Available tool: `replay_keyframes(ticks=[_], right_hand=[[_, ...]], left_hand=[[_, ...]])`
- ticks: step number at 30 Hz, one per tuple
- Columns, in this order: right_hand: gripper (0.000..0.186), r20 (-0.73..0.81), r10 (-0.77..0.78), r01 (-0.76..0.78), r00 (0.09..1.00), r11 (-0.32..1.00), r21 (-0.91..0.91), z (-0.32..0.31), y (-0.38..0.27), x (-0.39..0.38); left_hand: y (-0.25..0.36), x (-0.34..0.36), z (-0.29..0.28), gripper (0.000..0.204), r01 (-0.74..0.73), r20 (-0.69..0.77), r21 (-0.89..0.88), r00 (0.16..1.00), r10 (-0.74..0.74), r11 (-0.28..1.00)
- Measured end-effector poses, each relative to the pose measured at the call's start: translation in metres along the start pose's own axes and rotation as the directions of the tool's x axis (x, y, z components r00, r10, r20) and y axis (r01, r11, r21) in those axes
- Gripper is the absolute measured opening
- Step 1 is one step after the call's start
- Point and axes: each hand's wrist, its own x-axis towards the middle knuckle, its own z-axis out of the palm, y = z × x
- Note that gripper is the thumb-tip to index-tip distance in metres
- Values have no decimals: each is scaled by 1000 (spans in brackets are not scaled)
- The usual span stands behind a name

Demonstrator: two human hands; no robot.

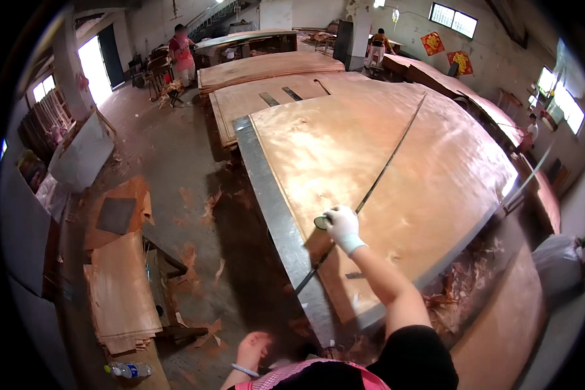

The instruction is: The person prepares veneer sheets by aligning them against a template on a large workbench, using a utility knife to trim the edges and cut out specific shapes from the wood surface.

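My right hand [342, 225], in a white glove, is closed on a small round roll with a green edge, which looks like a roll of tape [320, 222]. It is above the left part of a large, thin wood veneer sheet [409, 195] on the worktable. Beside the hand, a long dark straightedge strip [396, 146] lies slantwise across the sheet, its near end over the grey table edge [266, 188]. My bare left hand [255, 348] is low, close to my body and off the table. Its fingers look bent but are blurred.
More veneer stacks [273, 68] lie beyond the table. At left stands a low bench with veneer strips [120, 286] and a plastic bottle [129, 370]. Veneer scraps [461, 292] litter the floor. Other people [182, 55] are farther off.
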Motion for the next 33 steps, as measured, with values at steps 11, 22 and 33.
replay_keyframes(ticks=[11,22,33], right_hand=[[34,329,204,-386,922,557,735,-47,-77,-232],[34,-87,75,-8,993,802,597,-3,-26,-316],[18,431,-37,-429,902,50,902,-46,-63,-300]], left_hand=[[36,51,122,50,-471,339,71,840,423,879],[49,10,148,29,-856,608,438,507,611,274],[-12,121,52,25,-690,548,615,722,421,382]])
